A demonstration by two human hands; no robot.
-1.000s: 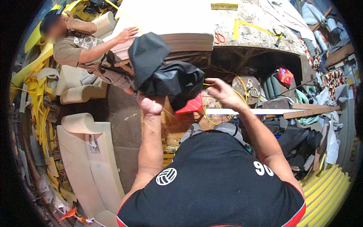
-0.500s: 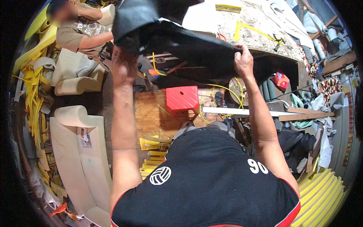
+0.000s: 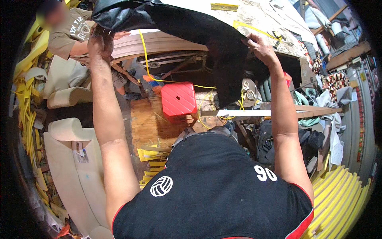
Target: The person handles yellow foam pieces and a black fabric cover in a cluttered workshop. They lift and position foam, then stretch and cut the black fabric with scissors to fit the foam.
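A large sheet of black, leather-like material (image 3: 179, 24) stretches between my raised hands, over the near edge of the worktable. My left hand (image 3: 101, 43) grips its left end, where the surface looks shiny. At the right end my right hand (image 3: 260, 47) pinches the edge between thumb and fingers. Part of the sheet hangs down in a dark, dull flap left of my right hand. Just beyond my left hand, another person (image 3: 75, 34) in a brown shirt reaches a hand toward the table edge.
A red plastic stool (image 3: 179, 98) stands before me on a wooden board (image 3: 143, 123). Yellow hose (image 3: 144, 51) hangs from the table. Cream sofa pieces (image 3: 67, 167) lie at left. Yellow foam strips (image 3: 338, 199), a white bar (image 3: 238, 113) and fabric scraps (image 3: 310, 101) fill the right.
My hands have moved farther apart, the left one going left and up. The black sheet is now stretched wider, with a flap hanging down. The other person's arm has lowered toward the table.
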